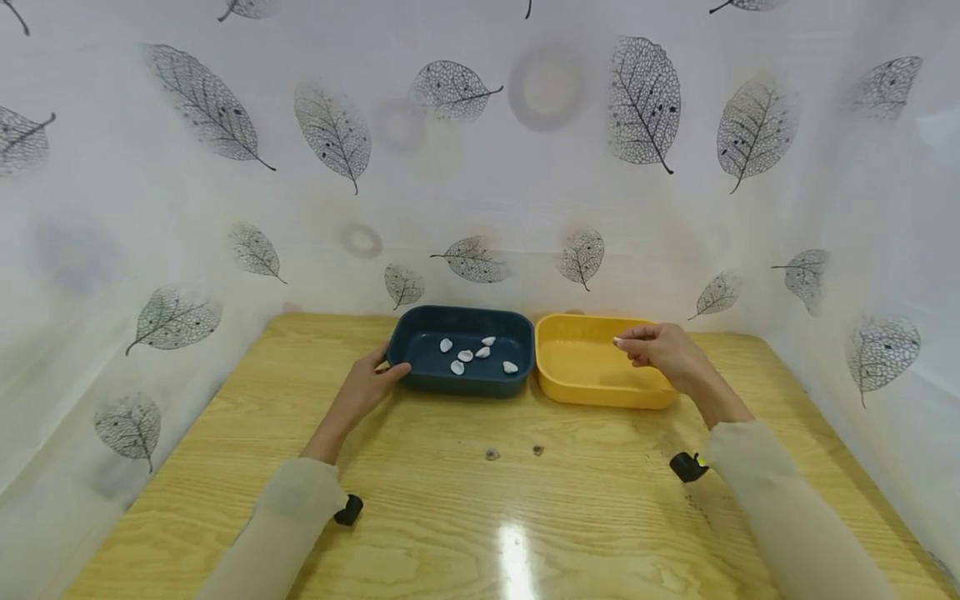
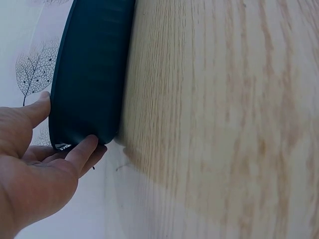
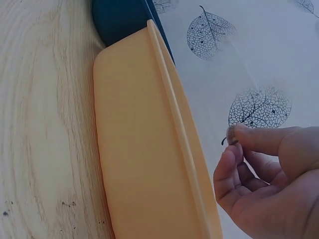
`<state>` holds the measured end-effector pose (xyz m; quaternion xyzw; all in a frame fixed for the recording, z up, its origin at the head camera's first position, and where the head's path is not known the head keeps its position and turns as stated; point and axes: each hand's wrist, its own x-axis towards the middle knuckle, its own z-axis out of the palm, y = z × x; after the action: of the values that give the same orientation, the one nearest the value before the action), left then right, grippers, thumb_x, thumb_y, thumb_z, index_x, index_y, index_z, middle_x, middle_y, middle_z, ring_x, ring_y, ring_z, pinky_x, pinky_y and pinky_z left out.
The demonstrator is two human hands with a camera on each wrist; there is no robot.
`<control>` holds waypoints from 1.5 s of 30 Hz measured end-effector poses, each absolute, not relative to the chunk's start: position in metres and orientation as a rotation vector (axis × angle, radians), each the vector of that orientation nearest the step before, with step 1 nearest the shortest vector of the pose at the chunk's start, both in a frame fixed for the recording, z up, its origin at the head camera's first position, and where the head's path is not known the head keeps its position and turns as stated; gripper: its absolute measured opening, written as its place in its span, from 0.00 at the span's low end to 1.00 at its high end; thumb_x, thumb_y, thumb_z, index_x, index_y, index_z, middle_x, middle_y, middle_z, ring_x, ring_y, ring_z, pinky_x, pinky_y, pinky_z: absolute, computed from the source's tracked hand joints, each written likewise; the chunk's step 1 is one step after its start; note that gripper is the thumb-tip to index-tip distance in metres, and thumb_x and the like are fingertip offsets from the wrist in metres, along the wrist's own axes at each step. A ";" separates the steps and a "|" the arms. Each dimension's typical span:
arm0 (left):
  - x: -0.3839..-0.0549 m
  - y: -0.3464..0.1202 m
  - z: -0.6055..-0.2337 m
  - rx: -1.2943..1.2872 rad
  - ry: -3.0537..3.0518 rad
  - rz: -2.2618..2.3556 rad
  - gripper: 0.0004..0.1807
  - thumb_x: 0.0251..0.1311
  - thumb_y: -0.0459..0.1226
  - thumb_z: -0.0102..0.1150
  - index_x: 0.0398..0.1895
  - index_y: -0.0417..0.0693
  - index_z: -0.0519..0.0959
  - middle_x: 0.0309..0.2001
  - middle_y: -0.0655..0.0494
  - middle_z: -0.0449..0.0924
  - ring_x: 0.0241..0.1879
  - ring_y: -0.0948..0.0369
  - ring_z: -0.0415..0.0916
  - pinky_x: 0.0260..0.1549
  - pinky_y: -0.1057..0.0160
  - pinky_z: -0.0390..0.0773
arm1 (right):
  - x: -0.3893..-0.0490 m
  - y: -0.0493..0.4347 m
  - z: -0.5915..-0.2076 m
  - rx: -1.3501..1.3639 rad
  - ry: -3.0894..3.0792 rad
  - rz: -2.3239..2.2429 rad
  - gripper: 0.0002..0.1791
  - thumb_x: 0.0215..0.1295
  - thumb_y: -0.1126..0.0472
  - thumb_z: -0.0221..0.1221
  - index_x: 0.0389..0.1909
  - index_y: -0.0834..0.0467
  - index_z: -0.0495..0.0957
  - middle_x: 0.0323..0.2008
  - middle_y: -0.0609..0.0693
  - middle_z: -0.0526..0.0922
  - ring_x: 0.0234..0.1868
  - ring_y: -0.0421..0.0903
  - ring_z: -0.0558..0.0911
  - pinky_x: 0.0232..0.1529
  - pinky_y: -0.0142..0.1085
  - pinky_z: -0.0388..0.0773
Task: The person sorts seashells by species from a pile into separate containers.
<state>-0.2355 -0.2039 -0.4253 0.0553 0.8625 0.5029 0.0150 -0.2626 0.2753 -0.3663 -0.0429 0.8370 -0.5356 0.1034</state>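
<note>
At the left end of the dark blue tray (image 1: 459, 387), my left hand (image 1: 366, 385) grips the corner, thumb on the rim and fingers against the end wall. Several white shells (image 1: 466, 356) lie spread on that tray's floor. My right hand (image 1: 666, 350) is above the right part of the yellow tray (image 1: 600, 397). Between thumb and fingertips it pinches a small shell (image 3: 231, 135), which looks brownish-grey in the right wrist view; the fingers cover much of it. Inside the yellow tray, the part behind my right hand is hidden.
Two small grey-brown shells (image 1: 492, 454) lie apart on the wooden table (image 1: 420, 517) in front of the trays. The trays stand side by side near the back edge. A white leaf-print curtain (image 1: 480, 167) hangs behind and along both sides.
</note>
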 end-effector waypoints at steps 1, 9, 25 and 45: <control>-0.235 -0.204 -0.425 0.174 2.683 1.568 0.41 0.76 0.43 0.58 0.82 0.35 0.51 0.78 0.34 0.54 0.71 0.35 0.63 0.65 0.42 0.72 | -0.264 0.275 -0.367 -0.125 2.463 -1.608 0.24 0.77 0.57 0.61 0.58 0.75 0.74 0.40 0.50 0.81 0.37 0.44 0.80 0.48 0.36 0.83; -0.236 -0.204 -0.426 0.165 2.672 1.580 0.41 0.76 0.43 0.58 0.82 0.36 0.50 0.79 0.35 0.54 0.72 0.37 0.63 0.66 0.43 0.71 | -0.271 0.271 -0.372 -0.092 2.394 -1.861 0.21 0.77 0.63 0.59 0.60 0.75 0.73 0.38 0.42 0.83 0.36 0.37 0.82 0.42 0.29 0.83; -0.237 -0.206 -0.427 0.166 2.673 1.560 0.42 0.77 0.45 0.57 0.83 0.38 0.50 0.79 0.36 0.52 0.73 0.36 0.61 0.66 0.42 0.72 | -0.252 0.266 -0.368 -0.145 2.426 -1.786 0.21 0.78 0.58 0.58 0.60 0.72 0.75 0.43 0.44 0.81 0.39 0.40 0.80 0.47 0.34 0.83; -0.237 -0.205 -0.426 0.200 2.676 1.545 0.42 0.77 0.45 0.56 0.83 0.37 0.49 0.79 0.34 0.51 0.73 0.36 0.60 0.65 0.42 0.72 | -0.201 0.232 -0.371 -0.444 2.418 -1.741 0.18 0.74 0.63 0.62 0.54 0.75 0.79 0.39 0.62 0.83 0.39 0.53 0.81 0.42 0.38 0.84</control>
<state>-0.2365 -0.2051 -0.4262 0.0645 0.8641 0.4987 0.0225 -0.2008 0.2322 -0.3706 -0.1470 0.8010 -0.5768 0.0644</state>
